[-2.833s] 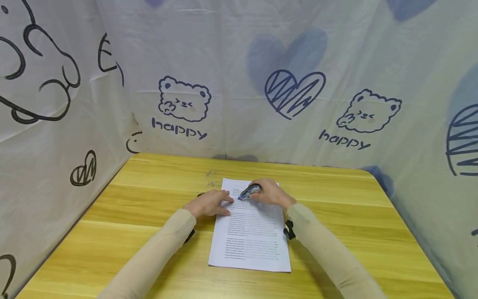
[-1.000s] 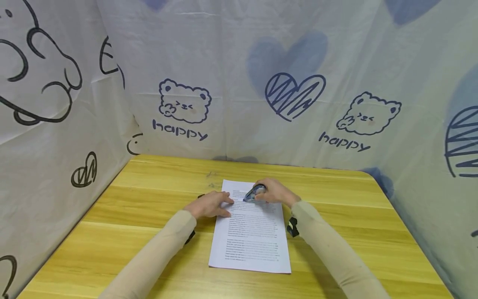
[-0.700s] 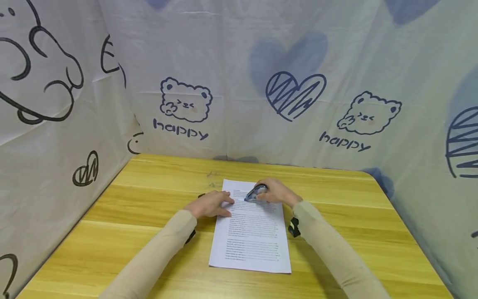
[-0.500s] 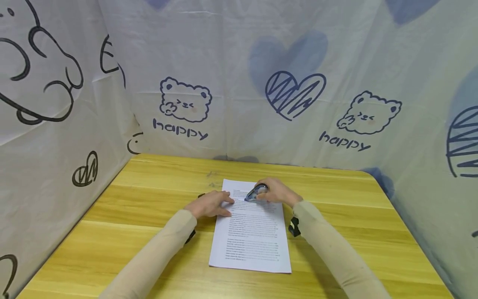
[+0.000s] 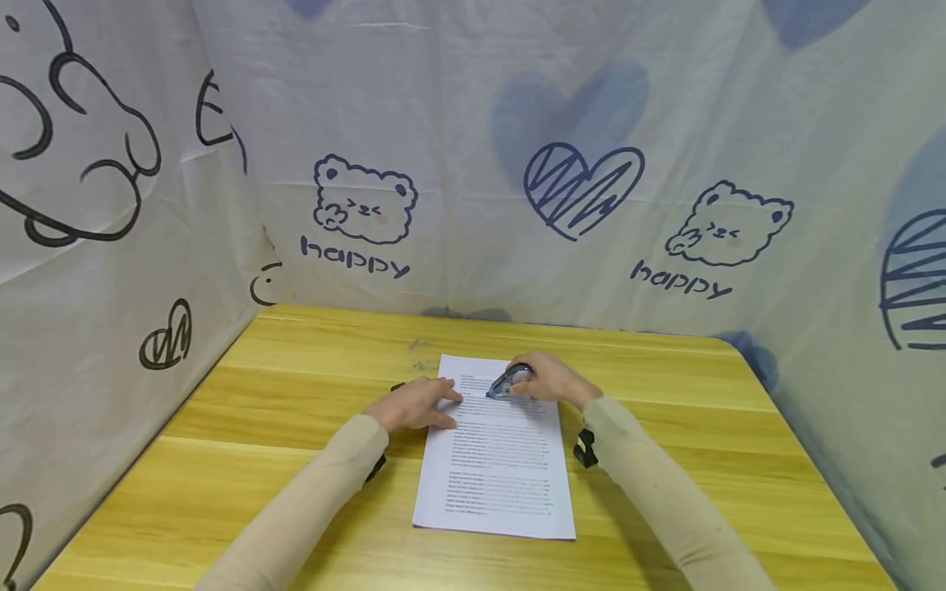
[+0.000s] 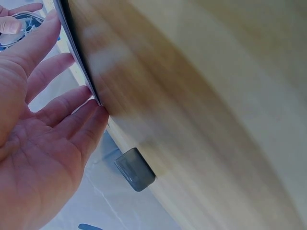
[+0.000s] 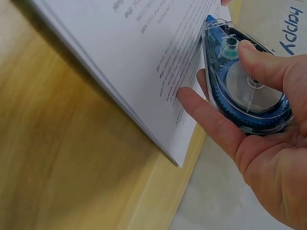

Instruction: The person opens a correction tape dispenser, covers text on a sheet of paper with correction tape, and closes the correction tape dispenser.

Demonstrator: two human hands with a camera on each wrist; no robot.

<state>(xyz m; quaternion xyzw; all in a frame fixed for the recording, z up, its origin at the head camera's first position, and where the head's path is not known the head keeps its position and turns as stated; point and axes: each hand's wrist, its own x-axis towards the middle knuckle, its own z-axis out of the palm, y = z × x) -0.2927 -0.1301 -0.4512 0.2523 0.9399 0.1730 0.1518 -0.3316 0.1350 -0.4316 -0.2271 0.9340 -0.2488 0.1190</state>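
A stack of printed paper point(image 5: 491, 492) lies on the wooden table. My right hand point(image 5: 550, 379) grips a clear-and-blue correction tape point(image 7: 249, 86) between thumb and fingers. The tool's blue tip meets a line of text in the upper part of the top sheet. One of that hand's fingers rests on the page in the right wrist view. My left hand point(image 5: 417, 404) lies at the sheet's left edge, fingers extended and touching the paper. Beyond its fingertips in the left wrist view is a small dark translucent block point(image 6: 135, 170); its kind cannot be told.
The yellow wood-grain table point(image 5: 702, 443) surrounds the paper. A pale curtain point(image 5: 458, 164) with drawn hearts and bears stands behind the table and along both sides. Faint grey marks point(image 5: 419, 345) show on the tabletop near the back edge.
My right hand has slid the correction tape a short way rightward along a text line, slowing in the last half second. The left hand and paper have stayed in place.
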